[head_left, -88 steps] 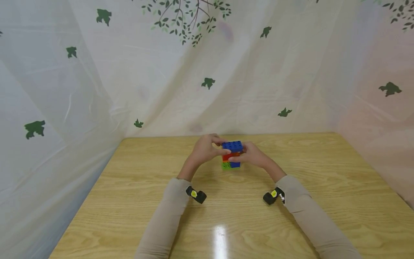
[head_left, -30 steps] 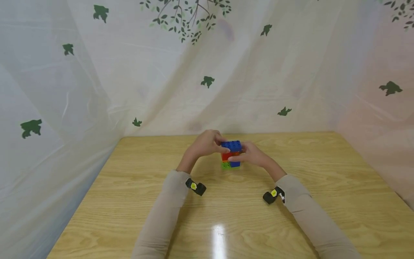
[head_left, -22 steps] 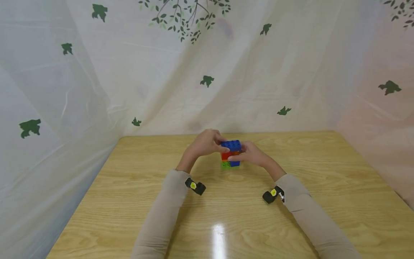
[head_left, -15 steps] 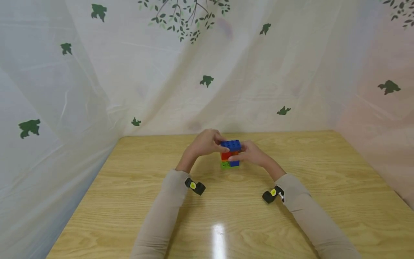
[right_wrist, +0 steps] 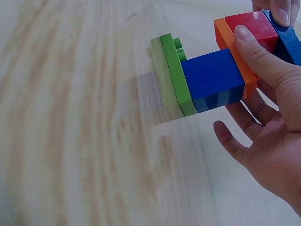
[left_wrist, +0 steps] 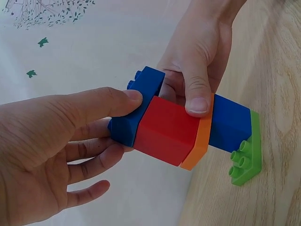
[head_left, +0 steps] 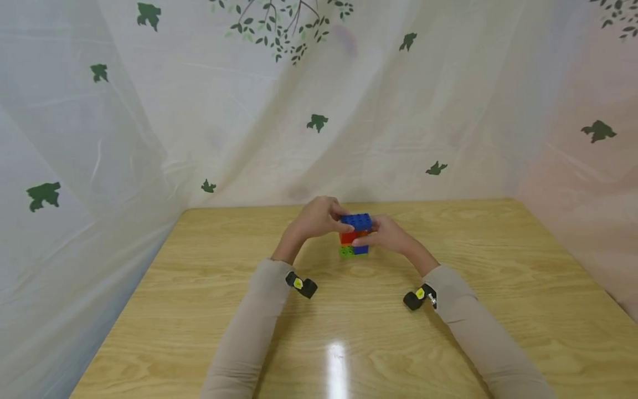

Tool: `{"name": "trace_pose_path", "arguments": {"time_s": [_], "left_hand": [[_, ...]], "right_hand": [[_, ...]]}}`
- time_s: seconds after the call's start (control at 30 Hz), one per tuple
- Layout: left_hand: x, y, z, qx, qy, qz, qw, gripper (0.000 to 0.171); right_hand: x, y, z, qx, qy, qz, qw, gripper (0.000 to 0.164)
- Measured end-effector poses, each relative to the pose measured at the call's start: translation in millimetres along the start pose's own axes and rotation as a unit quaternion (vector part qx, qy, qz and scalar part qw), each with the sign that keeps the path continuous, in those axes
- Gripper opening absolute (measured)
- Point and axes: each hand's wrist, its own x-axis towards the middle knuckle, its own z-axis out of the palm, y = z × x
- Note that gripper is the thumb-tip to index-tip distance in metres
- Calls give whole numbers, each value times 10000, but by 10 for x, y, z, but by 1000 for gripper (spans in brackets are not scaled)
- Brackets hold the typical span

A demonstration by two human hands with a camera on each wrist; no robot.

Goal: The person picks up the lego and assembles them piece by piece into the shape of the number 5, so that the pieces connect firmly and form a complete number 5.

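Note:
A stack of toy building bricks stands near the back of the table. From the bottom it has a flat green plate (right_wrist: 172,77), a blue block (right_wrist: 214,77), a thin orange plate (left_wrist: 201,141), a red block (left_wrist: 164,129) and a studded blue brick (head_left: 358,221) on top. My left hand (head_left: 317,218) pinches the top blue brick, thumb on its near side and fingers behind. My right hand (head_left: 390,235) grips the middle, its thumb lying across the red block and orange plate. Its fingers reach round behind, partly hidden. Green studs show beside the lower blue block.
The wooden table (head_left: 209,310) reaches back to a pale curtain (head_left: 239,138) printed with leaves and birds. A small black wrist camera (head_left: 302,285) sits at my left cuff, another black wrist camera (head_left: 418,297) at my right.
My left wrist has risen and shifted slightly toward the back since the oldest frame. Both hands keep their hold on the bricks, and the stack stays in place. The head view has tilted slightly.

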Motion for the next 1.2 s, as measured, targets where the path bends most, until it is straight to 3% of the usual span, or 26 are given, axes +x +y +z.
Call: {"name": "trace_pose_path", "arguments": {"time_s": [0.4, 0.67, 1.2], "left_hand": [[-20, 21, 10, -118, 2, -211, 9997, 29], [-78, -19, 74, -326, 316, -237, 9987, 34], [-185, -23, 192, -776, 845, -232, 9931, 35]], "right_hand": [[-37, -39, -18, -74, 25, 24, 10000, 51], [-24, -17, -5, -184, 59, 143, 9997, 55], [-36, -30, -23, -169, 2, -252, 9995, 44]]}}
